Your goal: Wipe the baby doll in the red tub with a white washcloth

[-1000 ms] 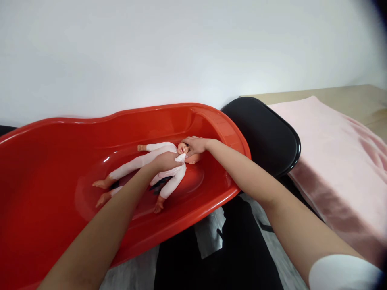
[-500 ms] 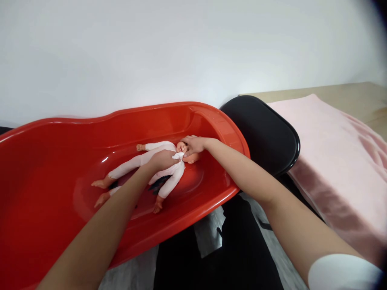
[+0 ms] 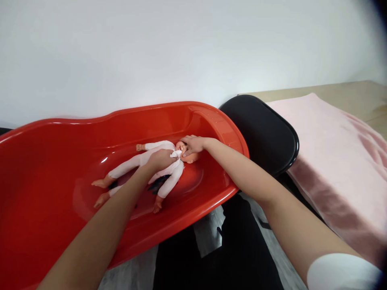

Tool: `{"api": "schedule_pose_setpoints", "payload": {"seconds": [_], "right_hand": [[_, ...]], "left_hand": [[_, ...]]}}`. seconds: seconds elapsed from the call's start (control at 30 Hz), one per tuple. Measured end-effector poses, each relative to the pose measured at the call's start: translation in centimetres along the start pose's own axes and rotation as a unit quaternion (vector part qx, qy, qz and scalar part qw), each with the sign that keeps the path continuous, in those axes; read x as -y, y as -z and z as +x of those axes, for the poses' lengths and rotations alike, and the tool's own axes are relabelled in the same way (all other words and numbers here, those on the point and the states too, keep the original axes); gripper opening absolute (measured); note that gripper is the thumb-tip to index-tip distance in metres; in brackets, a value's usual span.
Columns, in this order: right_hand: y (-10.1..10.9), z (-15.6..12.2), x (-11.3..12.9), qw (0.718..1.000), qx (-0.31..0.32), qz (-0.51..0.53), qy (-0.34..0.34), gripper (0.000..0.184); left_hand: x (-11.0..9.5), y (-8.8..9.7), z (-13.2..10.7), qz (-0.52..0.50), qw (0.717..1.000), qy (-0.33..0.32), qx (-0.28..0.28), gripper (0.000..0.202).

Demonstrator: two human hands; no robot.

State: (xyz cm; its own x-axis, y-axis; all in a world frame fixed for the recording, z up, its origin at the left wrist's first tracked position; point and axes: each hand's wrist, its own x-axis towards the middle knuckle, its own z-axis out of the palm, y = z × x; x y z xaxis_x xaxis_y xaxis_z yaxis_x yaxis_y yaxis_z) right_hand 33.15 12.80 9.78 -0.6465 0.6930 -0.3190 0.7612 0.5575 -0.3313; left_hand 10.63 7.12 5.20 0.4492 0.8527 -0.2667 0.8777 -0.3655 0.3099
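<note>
A baby doll (image 3: 161, 146) in a pale pink and white outfit lies on its back in a red baby bathtub (image 3: 145, 121), head to the right and bare feet to the left. My right hand (image 3: 193, 143) rests over the doll's head with its fingers curved around it, covering part of the face. At the doll's chin, my left hand (image 3: 161, 160) is closed on a small white cloth (image 3: 175, 154), its bunched end poking out past the fingers. My left forearm hides part of the doll's torso and one leg. Something dark shows beneath the doll.
Right of the tub stands a black stool seat (image 3: 258, 133). Farther right, a pink blanket (image 3: 329, 149) covers part of a light wooden surface (image 3: 341, 92). A white wall (image 3: 169, 48) rises behind the tub. My dark-clad legs (image 3: 242, 249) are below its near rim.
My left hand has moved the white cloth slightly left and up at the doll's chin. My right hand stays on the head.
</note>
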Motion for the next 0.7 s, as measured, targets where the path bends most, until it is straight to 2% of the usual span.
{"api": "schedule_pose_setpoints", "payload": {"seconds": [0.1, 0.27, 0.57, 0.7], "right_hand": [[0.04, -0.02, 0.00, 1.000, 0.001, -0.003, 0.003, 0.077], [-0.03, 0.14, -0.03, 1.000, 0.014, -0.013, -0.002, 0.079], [-0.19, 0.26, -0.29, 1.000, 0.000, 0.001, 0.000, 0.077], [-0.05, 0.07, -0.16, 1.000, 0.005, 0.002, 0.000, 0.077]], "left_hand": [[-0.35, 0.07, -0.30, -0.010, 1.000, 0.014, -0.026, 0.053], [-0.58, 0.17, -0.30, -0.016, 0.999, 0.022, -0.018, 0.051], [-0.42, 0.06, 0.17, 0.002, 1.000, 0.015, 0.013, 0.053], [-0.74, 0.17, 0.00, -0.003, 1.000, 0.016, 0.004, 0.053]]}}
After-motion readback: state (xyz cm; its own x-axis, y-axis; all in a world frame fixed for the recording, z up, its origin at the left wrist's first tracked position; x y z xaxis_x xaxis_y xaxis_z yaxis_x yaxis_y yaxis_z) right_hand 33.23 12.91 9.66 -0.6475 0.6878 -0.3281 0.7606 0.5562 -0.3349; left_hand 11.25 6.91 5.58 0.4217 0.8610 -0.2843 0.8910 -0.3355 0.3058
